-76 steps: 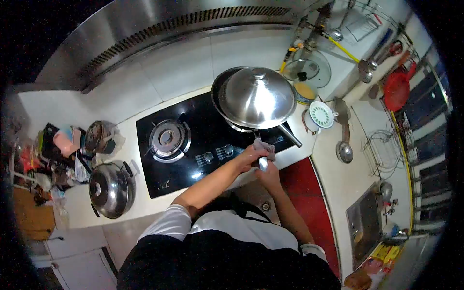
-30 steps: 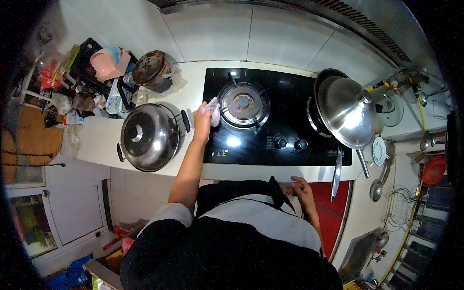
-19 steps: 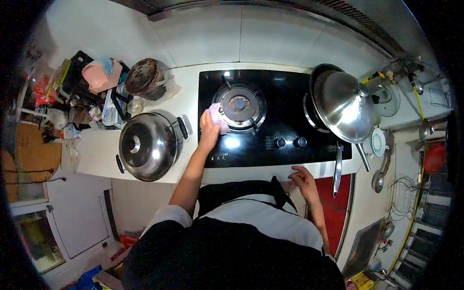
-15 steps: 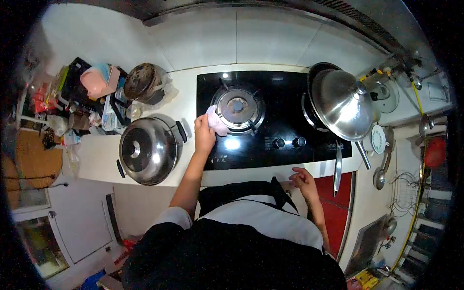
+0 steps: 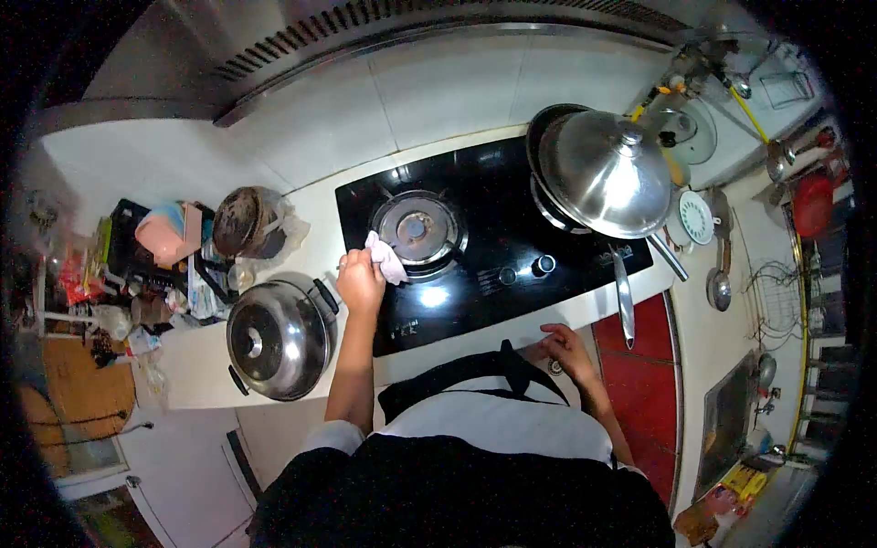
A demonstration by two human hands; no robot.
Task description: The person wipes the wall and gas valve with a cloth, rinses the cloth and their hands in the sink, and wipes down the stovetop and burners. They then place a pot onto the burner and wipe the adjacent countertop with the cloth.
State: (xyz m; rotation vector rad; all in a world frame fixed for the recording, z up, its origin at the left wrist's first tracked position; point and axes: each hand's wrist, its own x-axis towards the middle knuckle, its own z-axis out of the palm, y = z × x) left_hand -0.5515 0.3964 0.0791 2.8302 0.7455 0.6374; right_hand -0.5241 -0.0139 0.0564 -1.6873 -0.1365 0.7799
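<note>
My left hand [image 5: 362,281] is closed around a pale pink cloth [image 5: 388,260]. Bunched up, the cloth lies at the lower left rim of the left gas burner [image 5: 417,228], on the black glass cooktop [image 5: 475,265]. My right hand [image 5: 568,352] hangs just in front of the counter's edge, holding nothing, its fingers loosely apart. Right of the burner are two control knobs [image 5: 526,271]. To the left of my left hand, a lidded steel pot [image 5: 281,338] with black handles stands on the white counter.
A wok under a domed steel lid [image 5: 607,173] covers the right burner. A metal handle [image 5: 625,306] juts past the front edge. A dark, stained pan [image 5: 239,222] and clutter stand at the left. Ladles [image 5: 722,283] hang at the right; the range hood [image 5: 365,36] is overhead.
My view has tilted and turned, so the cooktop appears slanted. My left hand still holds the cloth beside the burner, with the cloth bunched differently. The right hand stays near the counter edge.
</note>
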